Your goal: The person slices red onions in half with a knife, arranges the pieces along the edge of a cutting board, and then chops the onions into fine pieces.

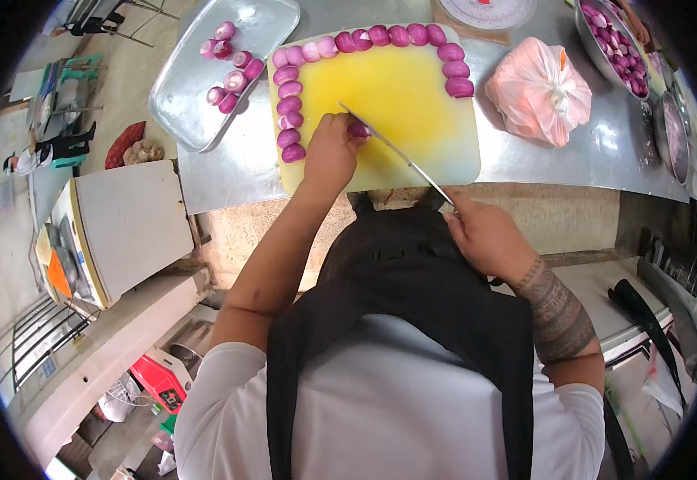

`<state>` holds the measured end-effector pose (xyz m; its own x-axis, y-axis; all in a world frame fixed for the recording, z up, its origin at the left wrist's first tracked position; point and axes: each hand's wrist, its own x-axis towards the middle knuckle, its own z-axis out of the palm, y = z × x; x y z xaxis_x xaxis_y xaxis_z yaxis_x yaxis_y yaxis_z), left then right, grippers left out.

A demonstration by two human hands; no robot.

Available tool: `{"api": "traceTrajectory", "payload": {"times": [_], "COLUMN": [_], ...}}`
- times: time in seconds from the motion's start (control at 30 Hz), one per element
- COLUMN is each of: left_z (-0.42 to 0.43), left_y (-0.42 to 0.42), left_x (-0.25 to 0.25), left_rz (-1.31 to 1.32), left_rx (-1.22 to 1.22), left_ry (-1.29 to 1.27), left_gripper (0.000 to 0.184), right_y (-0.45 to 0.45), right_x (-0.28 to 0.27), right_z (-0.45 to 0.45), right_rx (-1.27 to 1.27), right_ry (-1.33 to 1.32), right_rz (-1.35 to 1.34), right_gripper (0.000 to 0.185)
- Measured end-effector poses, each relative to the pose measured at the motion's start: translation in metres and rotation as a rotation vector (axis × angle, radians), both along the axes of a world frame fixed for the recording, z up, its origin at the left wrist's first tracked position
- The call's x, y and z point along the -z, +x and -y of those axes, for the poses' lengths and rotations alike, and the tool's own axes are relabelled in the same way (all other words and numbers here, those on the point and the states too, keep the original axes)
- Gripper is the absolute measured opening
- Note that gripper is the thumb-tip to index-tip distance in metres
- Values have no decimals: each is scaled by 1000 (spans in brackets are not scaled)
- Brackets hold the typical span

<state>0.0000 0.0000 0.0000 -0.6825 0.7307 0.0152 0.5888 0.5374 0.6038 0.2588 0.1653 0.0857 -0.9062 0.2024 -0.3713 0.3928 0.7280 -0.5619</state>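
Observation:
My left hand (332, 156) is closed on a purple onion (358, 130) over the yellow cutting board (396, 152). In my right hand (488, 232) is the handle of a long knife (408, 162). Its blade slants up and left across the board, passing close beside the held onion; whether it touches the onion I cannot tell. Peeled purple onion pieces (289, 106) line the board's left, far and upper right edges. Left of the board, a metal tray (180, 88) carries several more onions (235, 81).
A knotted plastic bag (540, 92) sits right of the board. Beyond it a metal bowl (584, 32) holds many purple onions. A dial scale (488, 12) stands at the back. The steel table's front edge (572, 186) runs before me. A person (48, 150) is far left.

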Motion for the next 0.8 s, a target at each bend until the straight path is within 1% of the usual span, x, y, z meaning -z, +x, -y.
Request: {"api": "traceTrajectory", "payload": {"times": [0.03, 0.1, 0.17, 0.27, 0.37, 0.47, 0.57, 0.67, 0.77, 0.8], "left_z": [1, 8, 2, 1, 3, 5, 7, 10, 6, 5], "left_y": [3, 3, 6, 8, 9, 9, 7, 6, 13, 11], "left_x": [-3, -8, -7, 3, -5, -1, 15, 20, -2, 1], "left_rz": [14, 8, -11, 89, 16, -44, 9, -31, 12, 6], "left_rx": [-15, -34, -53, -136, -89, -113, -153, -154, -181, -185], "left_ry": [-4, -11, 25, 95, 30, 10, 119, -1, 34, 71], "left_gripper": [40, 34, 30, 28, 28, 29, 26, 23, 19, 20], "right_y": [1, 0, -7, -8, -4, -6, -8, -11, -12, -12], "right_x": [12, 17, -5, -25, 17, -8, -13, 16, -6, -15], "right_z": [3, 10, 7, 13, 10, 12, 18, 14, 15, 15], "right_rx": [-10, -22, -36, -23, -39, -50, -24, -25, -54, -53], "right_ry": [26, 43, 69, 40, 94, 118, 65, 81, 97, 88], "right_rz": [5, -1, -4, 1, 50, -83, -76, 24, -82, -74], "right_gripper": [50, 47, 42, 38, 38, 39, 37, 37, 37, 37]}}
